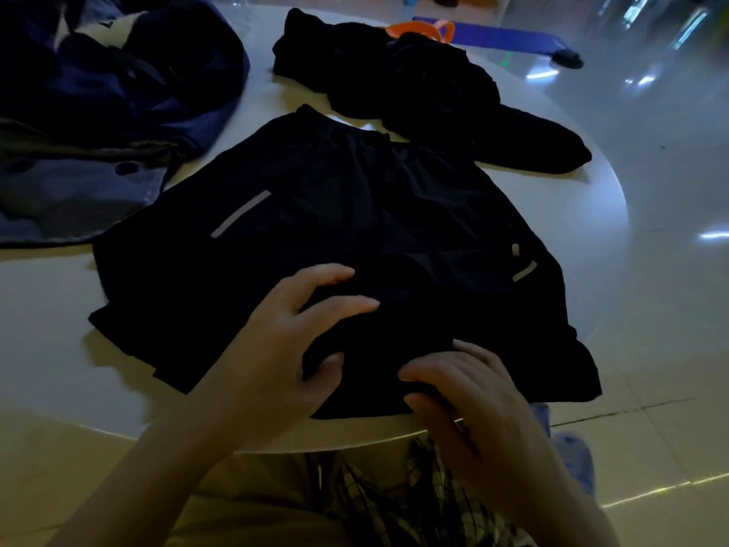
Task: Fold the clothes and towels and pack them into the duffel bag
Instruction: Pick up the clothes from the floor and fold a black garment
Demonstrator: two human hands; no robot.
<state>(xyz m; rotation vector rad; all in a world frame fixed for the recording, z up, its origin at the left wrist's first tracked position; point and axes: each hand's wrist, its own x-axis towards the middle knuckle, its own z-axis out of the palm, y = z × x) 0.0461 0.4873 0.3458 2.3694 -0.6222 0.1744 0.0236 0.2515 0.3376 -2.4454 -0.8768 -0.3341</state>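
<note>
Duffel bag (118,77), navy, sits at 10 o'clock on the round white surface (47,329), gaping, with cloth inside. Black shorts (335,215) lie flat at centre, grey reflective strips showing. Your left hand (284,341) has its grip clenched on a bunched fold at the near hem; your right hand (465,388) pinches the same fold at 5 o'clock. A dark heap of clothes (414,80) lies at 1 o'clock.
</note>
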